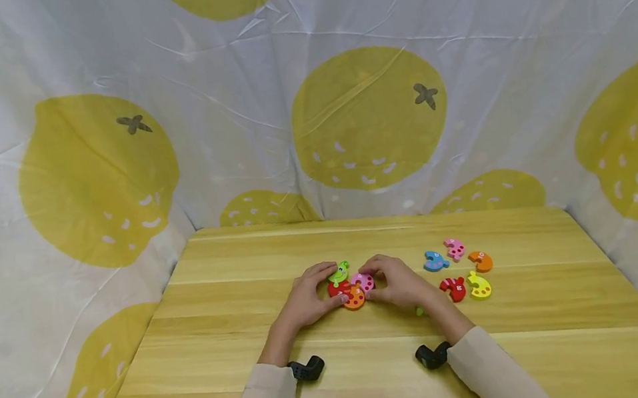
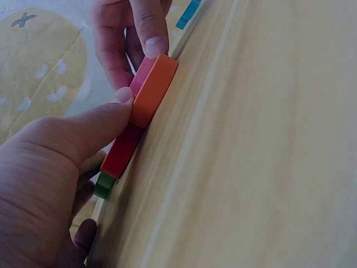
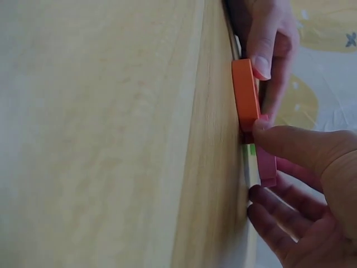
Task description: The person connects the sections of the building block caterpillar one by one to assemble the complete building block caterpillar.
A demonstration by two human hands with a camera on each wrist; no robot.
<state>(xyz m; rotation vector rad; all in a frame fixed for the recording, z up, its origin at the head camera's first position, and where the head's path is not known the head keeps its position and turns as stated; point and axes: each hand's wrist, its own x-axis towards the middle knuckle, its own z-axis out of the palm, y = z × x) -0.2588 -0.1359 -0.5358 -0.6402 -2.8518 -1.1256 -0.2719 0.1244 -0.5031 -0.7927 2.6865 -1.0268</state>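
Note:
A green puzzle piece with a smiling face [image 1: 339, 272], a red piece [image 1: 337, 288], an orange piece numbered 3 [image 1: 354, 299] and a pink spotted piece [image 1: 364, 282] sit against one another on the wooden table. My left hand [image 1: 303, 300] grips the group from the left, its thumb at the orange piece and its fingers by the green and red ones. From the right, my right hand [image 1: 398, 281] pinches the pink piece between thumb and fingers. In the right wrist view the thumb touches near where the orange piece [image 3: 245, 92] meets the pink piece [image 3: 266, 162].
Loose pieces lie right of the hands: blue [image 1: 435, 261], pink [image 1: 454, 248], orange [image 1: 481, 261], red [image 1: 454, 289] and yellow [image 1: 480, 286]. My right wrist partly hides a green piece [image 1: 420, 311]. A lemon-print cloth [image 1: 237, 129] surrounds the wooden table [image 1: 380, 386].

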